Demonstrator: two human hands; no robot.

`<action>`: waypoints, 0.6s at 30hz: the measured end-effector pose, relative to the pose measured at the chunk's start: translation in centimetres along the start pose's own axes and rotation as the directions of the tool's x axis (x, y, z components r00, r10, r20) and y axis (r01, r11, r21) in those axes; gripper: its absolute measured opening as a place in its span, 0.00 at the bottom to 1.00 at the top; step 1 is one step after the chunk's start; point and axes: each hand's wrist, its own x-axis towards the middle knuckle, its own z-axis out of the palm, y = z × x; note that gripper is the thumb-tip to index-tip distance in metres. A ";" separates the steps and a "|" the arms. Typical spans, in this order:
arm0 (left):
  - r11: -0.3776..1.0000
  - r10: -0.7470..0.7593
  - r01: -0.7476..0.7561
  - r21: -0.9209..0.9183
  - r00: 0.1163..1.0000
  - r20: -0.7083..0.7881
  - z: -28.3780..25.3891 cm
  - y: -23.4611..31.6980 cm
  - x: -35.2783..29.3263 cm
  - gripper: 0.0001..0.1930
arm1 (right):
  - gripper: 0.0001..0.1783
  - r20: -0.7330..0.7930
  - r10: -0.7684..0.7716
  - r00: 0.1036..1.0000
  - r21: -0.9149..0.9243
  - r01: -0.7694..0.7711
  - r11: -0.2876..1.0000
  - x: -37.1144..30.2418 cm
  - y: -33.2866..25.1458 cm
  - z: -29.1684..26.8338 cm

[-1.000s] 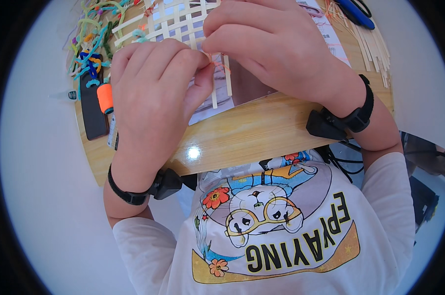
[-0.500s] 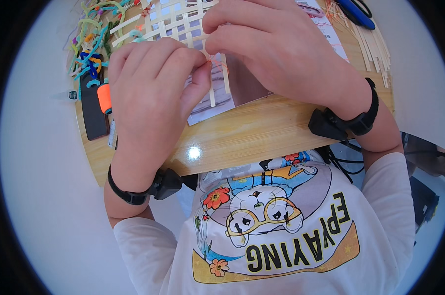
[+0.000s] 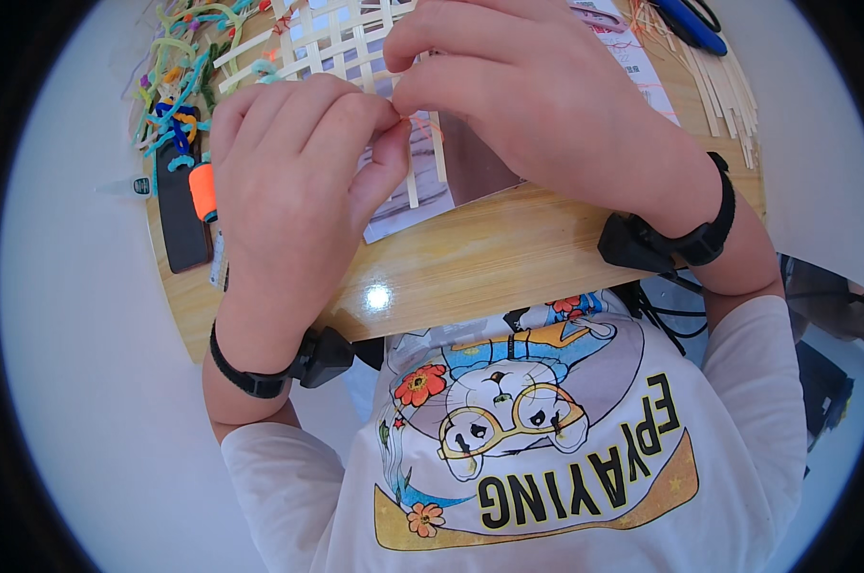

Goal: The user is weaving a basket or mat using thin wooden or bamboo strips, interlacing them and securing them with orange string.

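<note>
A lattice of pale flat strips (image 3: 341, 43), woven over and under, lies at the top beneath both hands. My left hand (image 3: 293, 181) is closed in a pinch at its lower edge, with a thin orange thread (image 3: 430, 125) at the fingertips. My right hand (image 3: 527, 86) is also closed, its thumb and forefinger meeting right beside the left fingertips. What the right fingers pinch is hidden between the two hands. Below the lattice is a printed sheet (image 3: 480, 167), partly covered by my right hand.
Tangled colourful pipe cleaners (image 3: 179, 72) lie at the left, near a dark flat bar (image 3: 181, 224) and an orange spool (image 3: 203, 193). Loose pale strips (image 3: 728, 95) and blue-handled pliers (image 3: 690, 24) are at the right. The wooden table's front edge (image 3: 470, 286) runs close to my body.
My right hand has shifted slightly left and down, bringing its fingertips closer to the left ones. The left hand stays in place, still pinching.
</note>
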 end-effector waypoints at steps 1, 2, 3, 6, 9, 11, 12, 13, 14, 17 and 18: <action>1.000 0.003 -0.003 0.002 1.000 -0.007 0.0 0.0 0.0 0.09 | 0.10 0.050 0.021 0.999 0.010 -0.021 1.000 0.0 -0.1 -0.3; 1.000 0.003 -0.003 0.001 1.000 -0.007 0.0 0.0 0.0 0.09 | 0.09 0.078 0.106 0.991 0.056 -0.111 0.992 -0.1 -0.3 -0.5; 1.000 -0.004 0.004 -0.003 1.000 -0.004 0.0 0.0 0.0 0.09 | 0.09 0.094 0.147 0.985 0.078 -0.155 0.985 -0.1 -0.3 -0.4; 1.000 -0.006 0.006 -0.006 1.000 -0.006 0.0 0.0 0.0 0.09 | 0.08 0.009 0.142 0.990 0.122 -0.142 0.982 -0.2 -0.1 0.1; 1.000 -0.005 0.005 -0.008 1.000 -0.007 0.0 0.0 0.0 0.09 | 0.08 -0.057 0.100 0.993 0.094 -0.095 0.991 -0.4 0.2 0.6; 1.000 -0.007 0.007 -0.009 1.000 -0.007 0.0 0.0 0.0 0.09 | 0.09 -0.003 0.111 0.994 0.056 -0.111 0.992 -0.4 0.3 0.5; 1.000 -0.015 0.015 -0.006 1.000 -0.005 0.0 0.1 0.0 0.09 | 0.09 0.029 0.122 0.992 0.043 -0.123 0.991 -0.4 0.2 0.4; 1.000 -0.023 0.023 -0.005 1.000 -0.004 0.0 0.1 0.0 0.10 | 0.09 0.061 0.133 0.989 0.030 -0.135 0.990 -0.3 0.1 0.2; 1.000 -0.022 0.022 -0.004 1.000 -0.004 0.0 0.1 0.0 0.10 | 0.09 -0.010 0.146 0.989 0.121 -0.144 0.982 -0.1 -0.1 0.1; 0.999 -0.035 0.035 0.003 0.999 -0.002 -0.1 0.1 0.0 0.10 | 0.09 -0.079 0.185 0.980 0.238 -0.161 0.958 0.4 -0.9 -0.5; 0.999 -0.042 0.042 0.008 0.999 0.001 -0.1 0.1 0.0 0.10 | 0.09 -0.067 0.205 0.977 0.250 -0.182 0.951 0.5 -1.1 -0.7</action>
